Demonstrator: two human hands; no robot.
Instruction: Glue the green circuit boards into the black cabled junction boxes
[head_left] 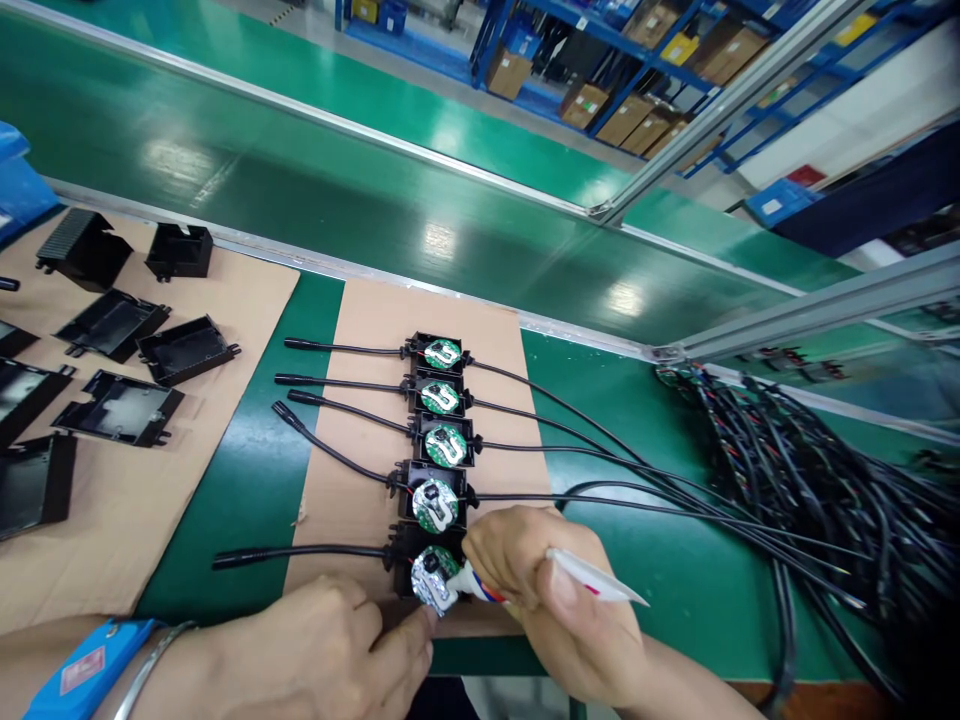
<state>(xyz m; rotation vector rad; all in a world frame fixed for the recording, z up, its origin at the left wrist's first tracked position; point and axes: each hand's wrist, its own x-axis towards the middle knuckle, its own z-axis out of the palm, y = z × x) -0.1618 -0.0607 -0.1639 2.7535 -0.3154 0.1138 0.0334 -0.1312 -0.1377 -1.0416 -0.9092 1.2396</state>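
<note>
In my right hand (559,590) is a squeezed white tube (484,585), its nozzle touching the nearest round circuit board (431,580). White paste lies in a curved line on that board. My left hand (330,650) is closed, with curled fingers pinching at the board's lower edge; the exact grip is partly hidden. Beneath the board sits a black housing (405,545), partly covered by my hands. Beyond it, several like housings stand in a row, each with a green board, such as the farthest board (442,353), bearing white paste. Black cables (345,490) leave both sides.
Cardboard sheets (495,320) cover parts of the green table (232,420). Several black housings (120,410) lie at the left. A thick bundle of black cables (810,470) fills the right side. A metal frame rail (375,275) runs along the back.
</note>
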